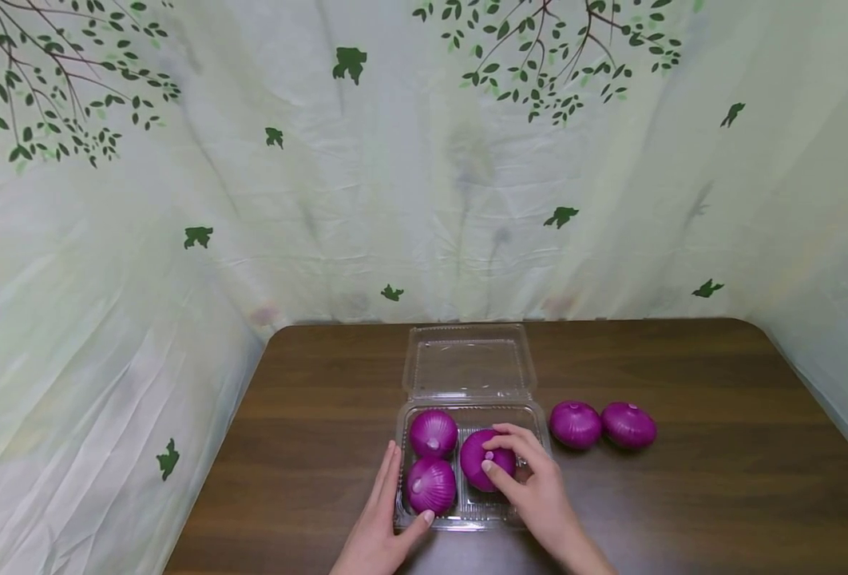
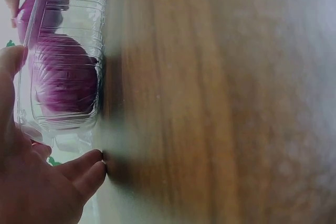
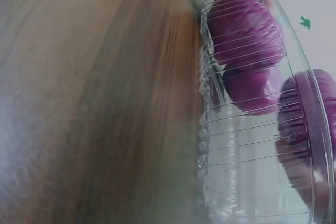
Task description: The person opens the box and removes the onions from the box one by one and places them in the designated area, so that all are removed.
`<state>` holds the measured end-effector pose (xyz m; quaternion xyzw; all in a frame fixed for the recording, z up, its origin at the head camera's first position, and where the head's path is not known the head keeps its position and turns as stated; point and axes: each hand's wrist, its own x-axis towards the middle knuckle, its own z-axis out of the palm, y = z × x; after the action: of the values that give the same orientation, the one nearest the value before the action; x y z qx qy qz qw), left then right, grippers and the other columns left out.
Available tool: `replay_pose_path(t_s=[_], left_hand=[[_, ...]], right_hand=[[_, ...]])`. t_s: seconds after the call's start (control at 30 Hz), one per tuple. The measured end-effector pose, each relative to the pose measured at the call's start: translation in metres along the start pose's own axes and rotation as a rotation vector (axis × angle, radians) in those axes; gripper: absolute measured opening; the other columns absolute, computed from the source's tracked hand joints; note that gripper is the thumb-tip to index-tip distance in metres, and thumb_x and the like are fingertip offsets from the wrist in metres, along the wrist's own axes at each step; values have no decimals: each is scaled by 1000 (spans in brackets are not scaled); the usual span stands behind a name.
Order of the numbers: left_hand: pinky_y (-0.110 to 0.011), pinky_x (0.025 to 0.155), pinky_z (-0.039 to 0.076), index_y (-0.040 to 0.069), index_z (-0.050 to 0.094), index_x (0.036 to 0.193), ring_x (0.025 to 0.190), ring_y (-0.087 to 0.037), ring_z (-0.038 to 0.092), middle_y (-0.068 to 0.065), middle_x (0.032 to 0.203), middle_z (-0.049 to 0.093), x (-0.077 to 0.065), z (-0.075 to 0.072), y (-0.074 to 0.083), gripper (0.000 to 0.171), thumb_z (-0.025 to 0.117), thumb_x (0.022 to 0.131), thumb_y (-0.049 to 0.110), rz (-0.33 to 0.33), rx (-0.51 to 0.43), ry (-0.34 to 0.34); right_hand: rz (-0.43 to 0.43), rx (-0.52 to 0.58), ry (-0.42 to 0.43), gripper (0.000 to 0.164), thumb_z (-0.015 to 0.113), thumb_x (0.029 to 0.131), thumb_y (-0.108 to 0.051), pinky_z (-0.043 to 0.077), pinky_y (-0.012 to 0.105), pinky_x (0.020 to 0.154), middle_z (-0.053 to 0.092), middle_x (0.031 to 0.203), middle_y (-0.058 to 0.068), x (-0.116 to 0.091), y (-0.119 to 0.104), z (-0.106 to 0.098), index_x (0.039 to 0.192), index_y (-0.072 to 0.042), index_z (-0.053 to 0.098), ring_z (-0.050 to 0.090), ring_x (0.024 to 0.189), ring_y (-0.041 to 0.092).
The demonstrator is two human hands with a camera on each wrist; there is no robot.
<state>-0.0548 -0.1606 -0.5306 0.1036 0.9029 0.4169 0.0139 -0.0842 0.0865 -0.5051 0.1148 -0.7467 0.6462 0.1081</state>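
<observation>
A clear plastic clamshell container [image 1: 477, 524] sits on the table with its lid folded back, away from me. Its left side holds two red onions, a far one [image 1: 433, 431] and a near one [image 1: 431, 485]. My right hand [image 1: 542, 495] pinches another red onion [image 1: 473, 461] from above, thumb and fingers around its top, over the container's right half. Along the container's left edge lies my left hand [image 1: 381, 523], fingers extended and thumb at the near left corner. Through the clear wall in the left wrist view, the near onion [image 2: 65, 77] shows.
Two more red onions, one nearer [image 1: 575, 425] and one farther right [image 1: 629, 426], lie side by side right of the container. The lid [image 1: 470, 369] reaches toward the back edge of the brown wooden table [image 1: 719, 495]. A leaf-patterned curtain [image 1: 395, 200] hangs behind.
</observation>
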Motion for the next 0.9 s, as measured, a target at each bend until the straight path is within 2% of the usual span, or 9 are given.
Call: replay_pose_path(t_s=[0.17, 0.33, 0.57, 0.77, 0.9], left_hand=[[-59, 106, 33, 18, 12, 160, 145, -31, 22, -4, 165, 9, -1, 0, 1, 97, 67, 88, 54, -21, 4, -10], [-60, 106, 33, 20, 11, 160, 144, -31, 23, -4, 165, 9, -1, 0, 0, 97, 66, 89, 54, -25, 7, -13], [-60, 106, 33, 19, 11, 160, 144, -31, 23, -5, 165, 10, 0, 0, -2, 97, 67, 88, 53, -11, 8, -8], [-61, 105, 34, 20, 10, 160, 144, -32, 23, -4, 165, 9, 0, 1, -2, 97, 67, 89, 53, -11, 12, -9], [-62, 104, 33, 20, 10, 160, 144, -33, 23, -3, 165, 9, 0, 0, -1, 97, 67, 89, 53, -18, 9, -16]], right_hand=[[-48, 27, 26, 26, 72, 84, 7, 57, 30, 81, 55, 129, 12, -1, -2, -2, 106, -7, 70, 57, 113, 23], [-74, 29, 30, 25, 72, 87, 2, 53, 27, 87, 55, 132, 13, -2, -5, -9, 109, -10, 70, 55, 118, 20], [-72, 19, 79, 24, 72, 88, 0, 50, 25, 94, 55, 133, 6, -4, -11, -24, 109, -11, 70, 52, 124, 21], [-57, 32, 114, 26, 72, 85, 6, 49, 26, 95, 54, 135, 12, -6, -14, -43, 109, -7, 70, 52, 123, 21], [-41, -2, 154, 28, 73, 83, 10, 50, 23, 92, 55, 133, 14, -6, -21, -56, 108, -4, 71, 53, 121, 20]])
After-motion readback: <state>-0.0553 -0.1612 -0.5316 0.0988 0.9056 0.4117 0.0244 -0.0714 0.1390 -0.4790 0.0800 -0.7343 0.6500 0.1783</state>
